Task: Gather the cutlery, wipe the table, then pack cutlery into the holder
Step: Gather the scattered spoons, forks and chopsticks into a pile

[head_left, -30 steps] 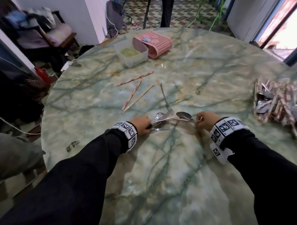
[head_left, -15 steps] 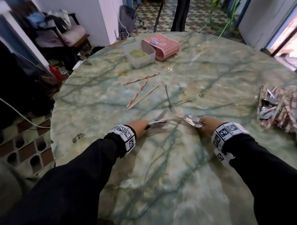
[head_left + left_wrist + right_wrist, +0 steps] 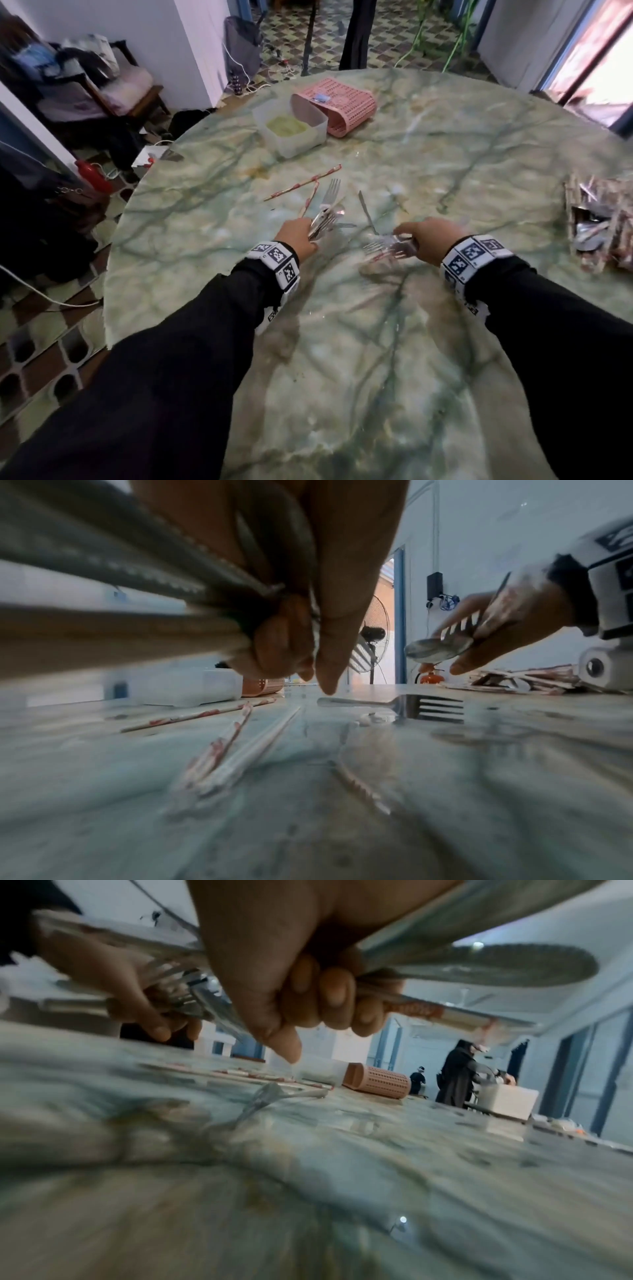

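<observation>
My left hand grips a bunch of forks and spoons just above the marble table, their heads pointing away from me. My right hand grips a second bunch of forks, a spoon and wrapped chopsticks, heads pointing left. One fork lies loose on the table between the hands; it shows in the left wrist view as a fork lying flat. Wrapped chopsticks lie beyond the left hand. The pink perforated holder lies on its side at the far end.
A clear plastic tub with something yellow-green inside stands against the holder. A heap of wrapped chopsticks and spoons sits at the table's right edge. The table's left edge drops to a cluttered floor. People stand in the background.
Both hands have lifted with their bunches and drawn apart. The left hand's cutlery now points away from me. The head view has shifted, so the table sits further right.
</observation>
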